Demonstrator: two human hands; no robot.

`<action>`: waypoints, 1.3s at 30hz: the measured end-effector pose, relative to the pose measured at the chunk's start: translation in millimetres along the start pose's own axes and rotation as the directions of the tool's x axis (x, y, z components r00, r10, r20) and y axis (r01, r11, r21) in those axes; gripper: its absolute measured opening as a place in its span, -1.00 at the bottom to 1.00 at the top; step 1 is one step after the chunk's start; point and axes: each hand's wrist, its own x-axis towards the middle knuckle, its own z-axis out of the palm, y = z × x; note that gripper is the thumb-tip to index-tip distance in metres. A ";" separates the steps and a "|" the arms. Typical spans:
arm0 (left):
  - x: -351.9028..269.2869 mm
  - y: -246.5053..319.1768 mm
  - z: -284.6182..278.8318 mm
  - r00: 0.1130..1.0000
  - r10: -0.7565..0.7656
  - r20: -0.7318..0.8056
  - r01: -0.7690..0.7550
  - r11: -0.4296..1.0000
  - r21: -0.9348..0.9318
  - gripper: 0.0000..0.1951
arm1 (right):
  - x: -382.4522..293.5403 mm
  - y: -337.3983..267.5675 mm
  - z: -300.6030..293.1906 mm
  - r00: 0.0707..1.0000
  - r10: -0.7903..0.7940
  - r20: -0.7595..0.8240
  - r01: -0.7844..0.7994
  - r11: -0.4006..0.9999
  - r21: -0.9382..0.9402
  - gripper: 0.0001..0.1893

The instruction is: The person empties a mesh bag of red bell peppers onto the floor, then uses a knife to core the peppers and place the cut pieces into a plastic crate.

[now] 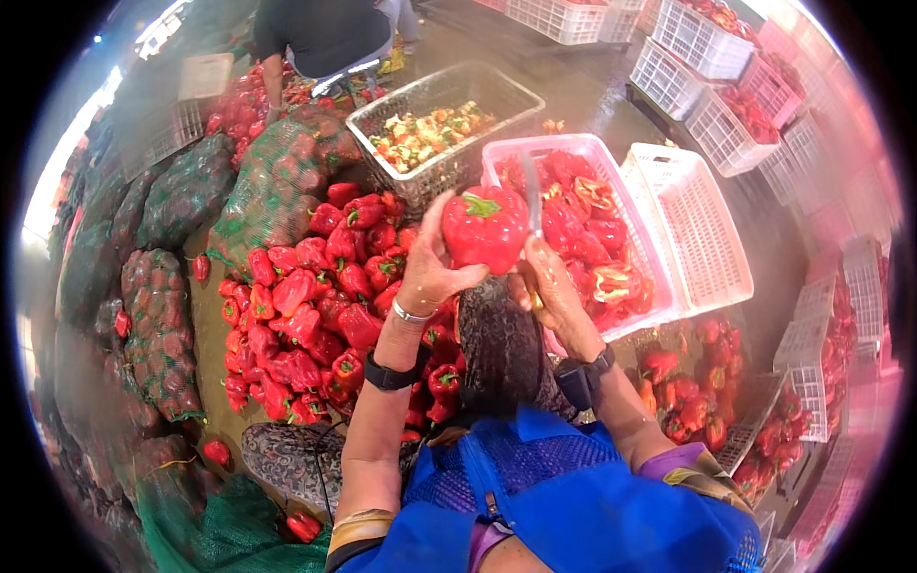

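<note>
My left hand (430, 265) holds a whole red bell pepper (483, 233) with its green stem facing up. Close at its right side, my right hand (548, 283) grips a knife (532, 193) with the blade pointing away from me. Beyond and to the right of my hands is a pink plastic crate (648, 265) holding red peppers, some of them cut open. A large heap of whole red peppers (308, 322) lies on the floor to the left of my knees. Behind the held pepper stands a mesh-sided crate (444, 168) with pale cores and green stem scraps in it.
A white crate (706, 243) adjoins the pink one. Green net sacks of peppers (269, 186) line the left side. Another person (322, 36) bends over peppers at the top. Stacked crates of peppers (731, 136) stand at the right. A green net (215, 530) lies at lower left.
</note>
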 end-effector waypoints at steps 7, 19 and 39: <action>-13.8 -1.0 24.8 0.893 -0.448 -0.032 0.437 0.883 -0.171 -0.44 | -36.4 -7.9 -19.7 0.968 -0.240 -0.071 0.221 0.953 -0.205 -0.57; -11.3 -30.7 21.8 0.905 -0.416 -0.094 0.355 0.857 -0.373 -0.54 | -71.1 -14.5 -23.8 0.948 -0.305 -0.088 0.116 0.591 -0.799 -0.47; -16.0 -83.5 90.2 0.886 0.197 -0.421 0.039 0.871 0.490 -0.36 | -60.0 22.4 -71.9 0.831 -0.548 0.095 0.209 0.150 -0.966 -0.60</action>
